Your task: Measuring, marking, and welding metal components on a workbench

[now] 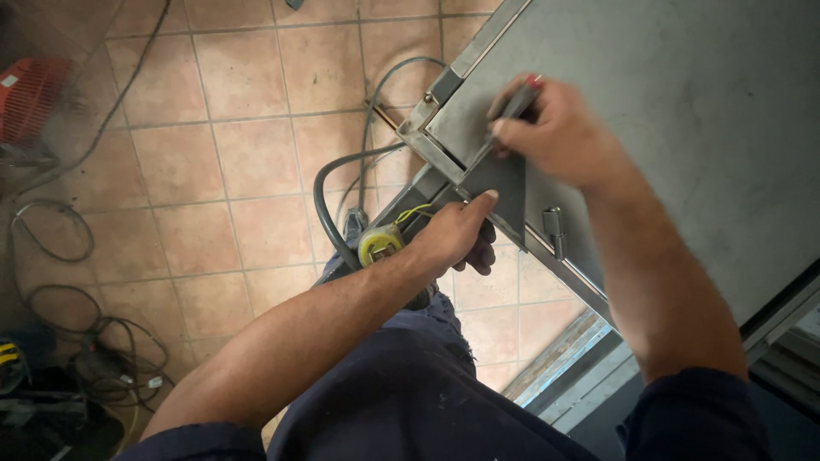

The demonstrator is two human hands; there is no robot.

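My right hand [559, 132] grips a screwdriver [512, 107] with a grey handle and red end, its tip set against the corner of a grey metal panel [683, 102]. My left hand [457, 235] holds the lower edge of a small grey metal plate [504, 183] against that panel's frame. Just left of my left hand sits a yellow-green round part [378, 243] with yellow wires, where a thick grey cable [325, 205] ends.
A small hinge or latch [555, 229] sits on the panel frame. The floor is terracotta tile [213, 171] with black cables [60, 282] coiled at left. A red object [26, 98] lies far left. Tools [17, 367] lie at bottom left.
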